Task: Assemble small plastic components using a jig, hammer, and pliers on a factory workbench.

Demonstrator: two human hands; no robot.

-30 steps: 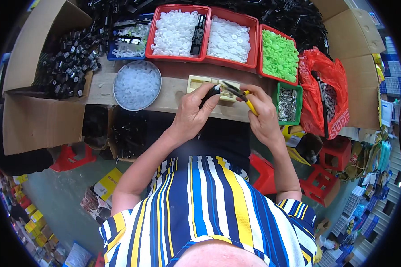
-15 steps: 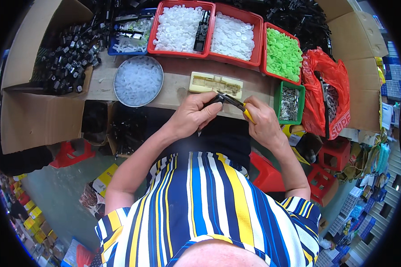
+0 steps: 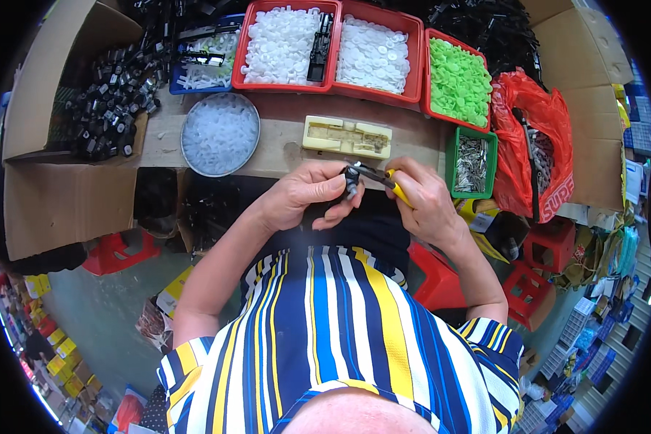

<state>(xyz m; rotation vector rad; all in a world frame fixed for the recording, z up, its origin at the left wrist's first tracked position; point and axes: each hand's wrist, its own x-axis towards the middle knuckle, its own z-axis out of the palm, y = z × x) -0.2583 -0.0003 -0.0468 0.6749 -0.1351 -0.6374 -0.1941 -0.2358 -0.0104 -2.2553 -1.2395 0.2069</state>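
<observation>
Between the thumb and fingers of my left hand (image 3: 307, 194) is a small black part (image 3: 351, 182) with a shiny end. Yellow-handled pliers (image 3: 400, 194) are gripped in my right hand (image 3: 430, 201). Their dark jaws reach left to the top of the black part and appear to touch it. Just beyond both hands, a cream-coloured block with shaped recesses (image 3: 317, 143) lies on the table. What exactly the plier jaws grip is too small to make out.
Across the back stand red trays of white pieces (image 3: 338, 47) and a red tray of green pieces (image 3: 428, 101). A round dish (image 3: 183, 141) holds translucent pieces. At right are a green bin of metal pins (image 3: 452, 168) and a red plastic bag (image 3: 563, 137). Cardboard boxes (image 3: 65, 202) flank the table.
The black part has turned in my left hand, with its shiny end now showing. My left fingers have spread lower. The pliers have shifted slightly down, still at the part.
</observation>
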